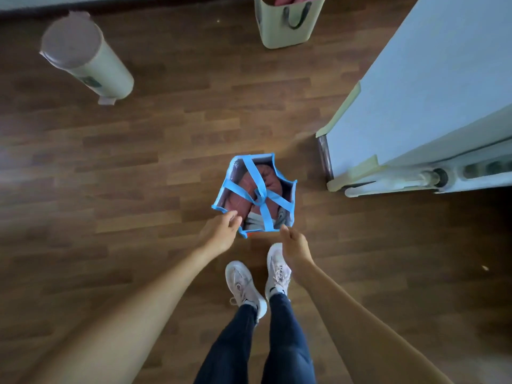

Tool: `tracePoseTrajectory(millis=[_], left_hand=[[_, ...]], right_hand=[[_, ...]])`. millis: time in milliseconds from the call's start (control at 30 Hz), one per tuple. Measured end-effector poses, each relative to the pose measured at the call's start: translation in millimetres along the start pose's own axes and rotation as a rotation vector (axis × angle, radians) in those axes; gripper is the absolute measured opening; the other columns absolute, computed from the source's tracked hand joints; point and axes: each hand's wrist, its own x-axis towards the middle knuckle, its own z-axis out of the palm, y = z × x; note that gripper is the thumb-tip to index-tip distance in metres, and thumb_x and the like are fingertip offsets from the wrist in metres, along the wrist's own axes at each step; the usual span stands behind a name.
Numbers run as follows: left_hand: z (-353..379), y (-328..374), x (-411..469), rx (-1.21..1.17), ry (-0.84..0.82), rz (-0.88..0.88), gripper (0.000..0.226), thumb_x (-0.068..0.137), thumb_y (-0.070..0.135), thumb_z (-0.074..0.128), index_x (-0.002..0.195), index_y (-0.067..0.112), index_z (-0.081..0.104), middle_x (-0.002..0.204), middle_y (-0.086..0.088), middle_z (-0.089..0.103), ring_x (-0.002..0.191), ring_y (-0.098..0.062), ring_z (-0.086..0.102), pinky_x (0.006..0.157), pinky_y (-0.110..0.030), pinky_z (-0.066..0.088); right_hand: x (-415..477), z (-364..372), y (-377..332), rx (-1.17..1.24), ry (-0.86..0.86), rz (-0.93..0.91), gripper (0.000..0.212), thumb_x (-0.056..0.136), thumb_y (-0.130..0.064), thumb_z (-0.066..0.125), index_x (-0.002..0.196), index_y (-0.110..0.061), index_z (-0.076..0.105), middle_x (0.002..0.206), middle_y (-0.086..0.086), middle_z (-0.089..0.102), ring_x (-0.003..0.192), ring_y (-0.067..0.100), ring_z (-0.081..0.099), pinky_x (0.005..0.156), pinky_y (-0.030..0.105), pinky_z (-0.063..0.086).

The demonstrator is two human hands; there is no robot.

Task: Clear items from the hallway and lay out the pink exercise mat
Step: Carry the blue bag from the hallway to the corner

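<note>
1. One blue-trimmed bag (225, 189) on the floor; its blue straps meet in one knot (260, 193).
2. One pale green tote bag (277, 31) at the top edge, with one dark handle (297, 18) showing and one pink item (288, 0) in its mouth, cut off by the frame.
3. One cylindrical pedal bin (97, 67), with one lid (70, 41).
4. One large white appliance (429, 92) on the right.
5. Two hands: the left hand (221, 234) and the right hand (295, 245).
6. Two white sneakers: the left sneaker (243, 286) and the right sneaker (278, 270).
7. Two legs in dark jeans (277, 342).
8. One small pale scrap (484, 268) on the wood floor (166, 162).
</note>
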Motion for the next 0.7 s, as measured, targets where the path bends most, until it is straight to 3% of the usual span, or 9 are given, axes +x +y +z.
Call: tracePoseTrajectory(millis=[133,267,333,433,567,700], left_hand=[[19,-15,53,0.073,-0.006,0.004,0.04,0.098,0.037,0.039,0.132,0.019,0.05,0.133,-0.008,0.056,0.12,-0.027,0.053,0.091,-0.031,0.041],[51,-32,112,0.194,-0.005,0.082,0.035,0.097,0.031,0.042,0.125,0.013,0.053,0.127,-0.01,0.057,0.115,-0.026,0.053,0.087,-0.033,0.041],[66,-39,136,0.25,-0.007,0.145,0.032,0.096,0.027,0.046,0.122,0.01,0.054,0.122,-0.01,0.057,0.113,-0.026,0.053,0.089,-0.035,0.042],[85,-50,174,0.34,-0.017,0.239,0.04,0.094,0.022,0.049,0.133,0.011,0.046,0.136,-0.007,0.05,0.13,-0.025,0.04,0.106,-0.036,0.032],[95,-58,212,0.59,-0.055,0.272,0.048,0.095,0.021,0.047,0.139,0.008,0.035,0.147,-0.007,0.038,0.142,-0.025,0.021,0.116,-0.035,0.015],[98,-63,239,0.83,-0.078,0.284,0.056,0.094,0.01,0.047,0.144,0.006,0.023,0.153,-0.009,0.025,0.146,-0.027,0.005,0.119,-0.038,0.007]], right_hand=[[56,25,14,-0.09,-0.003,0.015,0.036,0.098,-0.031,0.035,0.064,-0.02,0.037,0.063,-0.002,0.038,0.072,0.019,0.04,0.067,0.033,0.031],[114,50,39,-0.167,-0.065,0.016,0.017,0.098,-0.029,0.035,0.093,-0.014,0.041,0.091,0.008,0.047,0.088,0.021,0.045,0.074,0.03,0.034],[135,60,50,-0.226,-0.069,-0.014,0.028,0.099,-0.029,0.037,0.112,-0.007,0.048,0.111,0.014,0.054,0.106,0.028,0.051,0.086,0.035,0.04],[162,70,66,-0.326,-0.049,-0.031,0.047,0.1,-0.03,0.037,0.14,-0.006,0.032,0.144,0.011,0.038,0.134,0.027,0.034,0.108,0.038,0.03],[182,77,76,-0.362,-0.072,-0.025,0.057,0.099,-0.027,0.042,0.146,-0.005,0.019,0.149,0.011,0.031,0.138,0.027,0.025,0.111,0.036,0.025],[198,85,81,-0.35,-0.095,0.017,0.05,0.095,-0.021,0.05,0.138,-0.005,0.03,0.139,0.014,0.044,0.126,0.032,0.042,0.1,0.045,0.041]])
